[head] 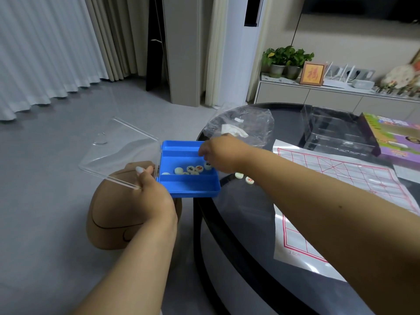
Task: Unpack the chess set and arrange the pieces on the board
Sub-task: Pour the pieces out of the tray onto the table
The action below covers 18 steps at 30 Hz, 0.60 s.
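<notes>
Home living room, curtains [45, 53], TV cabinet [318, 96] with potted plants [286, 57], round coffee table [238, 223]

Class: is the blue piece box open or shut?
Open. The blue box's clear lid is swung out to the side, and round pieces show inside its middle compartment.

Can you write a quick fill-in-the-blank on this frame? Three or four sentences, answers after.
1. The chess pieces still in the box lie in a tray coloured ____.
2. The left hand holds the box by its hinge side, with the clear lid swung ____.
3. The right hand reaches into the ____.
4. Two pieces lie on the dark ____, beside the paper board.

Answers: blue; open; box; table
</notes>
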Each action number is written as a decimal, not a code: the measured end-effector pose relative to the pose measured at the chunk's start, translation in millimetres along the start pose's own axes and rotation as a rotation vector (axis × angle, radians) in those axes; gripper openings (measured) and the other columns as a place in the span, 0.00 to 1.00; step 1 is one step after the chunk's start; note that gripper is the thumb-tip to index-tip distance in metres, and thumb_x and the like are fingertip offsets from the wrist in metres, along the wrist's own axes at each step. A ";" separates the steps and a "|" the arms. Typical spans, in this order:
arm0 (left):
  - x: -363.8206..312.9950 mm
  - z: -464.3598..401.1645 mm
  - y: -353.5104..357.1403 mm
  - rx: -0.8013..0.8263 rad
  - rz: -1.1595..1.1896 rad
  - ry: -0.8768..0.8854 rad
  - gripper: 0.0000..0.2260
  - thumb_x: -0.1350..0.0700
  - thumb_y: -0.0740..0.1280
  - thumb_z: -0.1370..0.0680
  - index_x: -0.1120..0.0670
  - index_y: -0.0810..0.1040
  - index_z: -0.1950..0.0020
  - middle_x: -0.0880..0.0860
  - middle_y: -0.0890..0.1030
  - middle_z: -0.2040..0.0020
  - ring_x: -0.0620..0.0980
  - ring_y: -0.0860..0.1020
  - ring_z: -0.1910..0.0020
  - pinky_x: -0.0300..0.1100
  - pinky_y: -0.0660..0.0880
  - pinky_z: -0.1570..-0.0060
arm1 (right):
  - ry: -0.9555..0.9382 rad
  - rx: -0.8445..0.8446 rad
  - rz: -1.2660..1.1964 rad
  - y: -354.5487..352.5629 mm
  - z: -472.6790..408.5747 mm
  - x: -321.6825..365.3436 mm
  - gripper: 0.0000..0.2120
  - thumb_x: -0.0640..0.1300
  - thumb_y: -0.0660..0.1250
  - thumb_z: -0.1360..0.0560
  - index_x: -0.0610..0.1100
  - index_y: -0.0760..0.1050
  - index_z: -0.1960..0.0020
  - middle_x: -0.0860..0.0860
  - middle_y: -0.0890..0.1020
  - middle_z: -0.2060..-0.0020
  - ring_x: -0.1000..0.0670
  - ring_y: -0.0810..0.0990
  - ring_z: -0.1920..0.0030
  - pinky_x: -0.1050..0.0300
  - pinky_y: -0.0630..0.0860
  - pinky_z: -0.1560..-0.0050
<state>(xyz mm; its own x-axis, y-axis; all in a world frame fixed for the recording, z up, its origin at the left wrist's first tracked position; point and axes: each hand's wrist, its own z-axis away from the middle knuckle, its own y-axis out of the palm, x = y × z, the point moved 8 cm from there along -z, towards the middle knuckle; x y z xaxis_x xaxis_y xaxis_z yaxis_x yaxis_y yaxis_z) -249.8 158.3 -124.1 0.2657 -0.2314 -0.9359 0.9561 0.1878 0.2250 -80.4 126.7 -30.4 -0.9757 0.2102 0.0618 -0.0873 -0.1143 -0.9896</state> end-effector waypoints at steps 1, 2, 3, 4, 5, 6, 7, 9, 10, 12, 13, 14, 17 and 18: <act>0.3 0.3 0.5 0.003 -0.003 -0.003 0.20 0.40 0.54 0.19 0.48 0.80 0.39 0.49 0.82 0.48 0.47 0.81 0.52 0.43 0.78 0.51 | -0.026 0.018 0.108 5.4 1.1 3.1 0.16 0.42 0.57 0.21 0.46 0.72 0.34 0.50 0.79 0.40 0.47 0.73 0.38 0.56 0.60 0.35; 0.4 0.9 1.1 0.007 0.001 -0.004 0.20 0.41 0.54 0.19 0.48 0.79 0.39 0.48 0.82 0.49 0.47 0.81 0.52 0.42 0.78 0.52 | -0.051 0.022 0.161 9.3 2.2 7.2 0.17 0.42 0.56 0.21 0.44 0.71 0.34 0.49 0.79 0.41 0.46 0.72 0.39 0.56 0.59 0.36; 0.5 1.3 1.7 0.008 0.009 -0.004 0.20 0.41 0.54 0.19 0.48 0.79 0.39 0.48 0.82 0.48 0.47 0.81 0.52 0.43 0.78 0.51 | -0.064 0.023 0.161 11.9 2.5 10.6 0.17 0.42 0.55 0.21 0.43 0.71 0.34 0.48 0.79 0.41 0.45 0.73 0.39 0.56 0.59 0.36; 0.8 1.0 1.9 0.005 0.015 -0.002 0.20 0.41 0.54 0.19 0.48 0.80 0.39 0.48 0.82 0.48 0.48 0.81 0.52 0.44 0.78 0.49 | -0.072 0.021 0.110 12.8 2.6 14.0 0.18 0.42 0.55 0.21 0.43 0.69 0.32 0.47 0.78 0.39 0.45 0.72 0.38 0.56 0.61 0.36; 1.4 0.2 1.7 0.000 0.019 0.001 0.19 0.40 0.54 0.19 0.47 0.80 0.40 0.48 0.82 0.48 0.48 0.81 0.51 0.45 0.78 0.47 | -0.069 0.028 0.008 13.6 2.2 16.6 0.19 0.41 0.55 0.21 0.43 0.68 0.31 0.48 0.77 0.37 0.45 0.72 0.36 0.56 0.64 0.35; 2.1 -0.7 1.6 -0.005 0.023 0.003 0.19 0.40 0.54 0.19 0.47 0.80 0.41 0.48 0.82 0.48 0.48 0.81 0.50 0.46 0.78 0.45 | -0.065 0.040 -0.116 14.2 1.8 19.1 0.21 0.39 0.55 0.22 0.44 0.66 0.29 0.48 0.75 0.35 0.46 0.72 0.35 0.55 0.67 0.35; 3.1 -1.2 2.0 -0.007 0.025 0.003 0.19 0.40 0.55 0.20 0.47 0.81 0.42 0.47 0.83 0.48 0.48 0.81 0.50 0.47 0.77 0.44 | -0.058 0.050 -0.242 15.2 1.1 20.5 0.21 0.37 0.55 0.22 0.45 0.66 0.29 0.48 0.75 0.34 0.47 0.72 0.35 0.54 0.68 0.35; 5.5 -2.7 2.4 -0.014 0.031 0.008 0.19 0.39 0.56 0.21 0.46 0.82 0.45 0.47 0.83 0.48 0.48 0.81 0.49 0.49 0.76 0.42 | -0.039 0.004 -0.423 14.9 -2.0 18.9 0.22 0.36 0.56 0.22 0.45 0.65 0.29 0.48 0.73 0.34 0.48 0.72 0.35 0.55 0.69 0.35; 6.1 -2.8 2.9 -0.015 0.038 0.014 0.18 0.39 0.56 0.21 0.46 0.82 0.46 0.47 0.83 0.48 0.48 0.81 0.49 0.49 0.76 0.41 | -0.025 -0.029 -0.440 16.1 -3.7 17.8 0.22 0.38 0.57 0.22 0.45 0.65 0.29 0.48 0.72 0.33 0.48 0.72 0.35 0.54 0.69 0.35; 6.4 -2.0 4.0 -0.014 0.041 0.021 0.18 0.40 0.56 0.21 0.47 0.82 0.45 0.47 0.83 0.48 0.48 0.81 0.49 0.49 0.76 0.42 | 0.000 -0.060 -0.355 24.9 -7.3 19.5 0.22 0.45 0.58 0.22 0.46 0.63 0.28 0.47 0.67 0.31 0.45 0.68 0.33 0.50 0.67 0.35; 6.5 -1.3 4.6 -0.014 0.038 0.023 0.18 0.41 0.57 0.20 0.47 0.82 0.45 0.47 0.83 0.48 0.47 0.81 0.49 0.49 0.76 0.42 | 0.003 -0.065 -0.294 32.2 -10.2 22.4 0.22 0.49 0.57 0.21 0.46 0.63 0.28 0.46 0.66 0.31 0.44 0.65 0.32 0.48 0.65 0.34; 6.6 -0.4 5.2 -0.015 0.033 0.027 0.17 0.41 0.57 0.20 0.47 0.82 0.45 0.47 0.83 0.48 0.47 0.81 0.49 0.48 0.76 0.41 | -0.003 -0.077 -0.248 38.4 -13.0 27.1 0.23 0.52 0.56 0.20 0.46 0.63 0.28 0.45 0.66 0.33 0.43 0.63 0.32 0.46 0.64 0.33; 6.1 2.6 5.1 -0.024 0.009 0.044 0.16 0.42 0.56 0.19 0.47 0.81 0.46 0.44 0.82 0.51 0.45 0.79 0.48 0.46 0.74 0.40 | -0.050 -0.129 -0.201 50.3 -23.2 43.5 0.23 0.58 0.51 0.20 0.46 0.68 0.32 0.45 0.69 0.38 0.44 0.64 0.37 0.45 0.64 0.34; 6.2 3.0 4.9 -0.025 0.006 0.045 0.16 0.43 0.56 0.19 0.46 0.81 0.47 0.42 0.81 0.53 0.45 0.78 0.50 0.46 0.74 0.41 | -0.069 -0.146 -0.189 50.8 -25.2 47.8 0.23 0.59 0.50 0.20 0.46 0.68 0.33 0.45 0.70 0.40 0.44 0.64 0.38 0.45 0.65 0.36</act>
<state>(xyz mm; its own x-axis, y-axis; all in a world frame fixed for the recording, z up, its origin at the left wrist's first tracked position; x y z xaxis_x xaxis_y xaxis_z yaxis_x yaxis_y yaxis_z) -243.0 154.9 -127.9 0.2651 -0.1874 -0.9459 0.9509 0.2131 0.2243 -126.5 155.5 -81.0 -0.9566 0.1474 0.2512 -0.2442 0.0638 -0.9676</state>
